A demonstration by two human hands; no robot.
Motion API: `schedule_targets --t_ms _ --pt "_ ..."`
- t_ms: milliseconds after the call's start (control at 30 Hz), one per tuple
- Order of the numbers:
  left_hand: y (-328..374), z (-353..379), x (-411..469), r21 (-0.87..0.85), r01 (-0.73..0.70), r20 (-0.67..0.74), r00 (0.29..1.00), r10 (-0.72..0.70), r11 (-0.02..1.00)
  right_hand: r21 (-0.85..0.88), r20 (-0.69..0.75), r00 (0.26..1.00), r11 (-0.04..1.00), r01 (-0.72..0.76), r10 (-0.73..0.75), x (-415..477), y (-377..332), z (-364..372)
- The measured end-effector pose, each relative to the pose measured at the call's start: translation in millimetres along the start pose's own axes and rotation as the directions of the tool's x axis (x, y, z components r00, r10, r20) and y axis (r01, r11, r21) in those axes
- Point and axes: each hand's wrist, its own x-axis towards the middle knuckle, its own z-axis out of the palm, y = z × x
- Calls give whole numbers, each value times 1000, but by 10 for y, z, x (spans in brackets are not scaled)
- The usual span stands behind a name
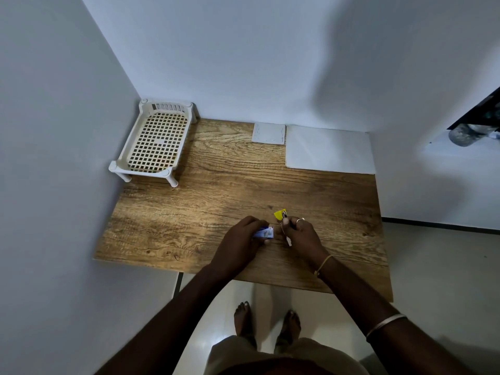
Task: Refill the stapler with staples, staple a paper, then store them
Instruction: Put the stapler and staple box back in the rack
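The fingers (266, 230) of the left hand (240, 239) are curled round a small blue and white staple box (263, 233), pinching it just above the counter (216, 190). The right hand (301, 234) is closed round the yellow stapler (280, 214), only its yellow end and some metal showing past the knuckles; whether it is hinged open I cannot tell. The two hands sit almost touching, near the front edge.

To my eye the refill is in hand. Done well, it wants the box held steady and low, a strip drawn out straight, and the stapler's channel turned up toward it so nothing spills.

Further back lie a white sheet of paper (328, 150) and a small grey pad (269, 133) by the wall, well apart from the hands. The white basket rack (127, 147) stands in the far left corner, probably for storing
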Motion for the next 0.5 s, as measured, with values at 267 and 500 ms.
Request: schedule_targets --t_ms 267,500 --pt "145 -127 -33 -13 -130 -5 991 130 991 187 98 995 982 -2 -16 12 -114 -57" --pt "273 -345 43 70 -149 -5 989 150 986 282 179 983 959 -8 -44 11 -232 -152"
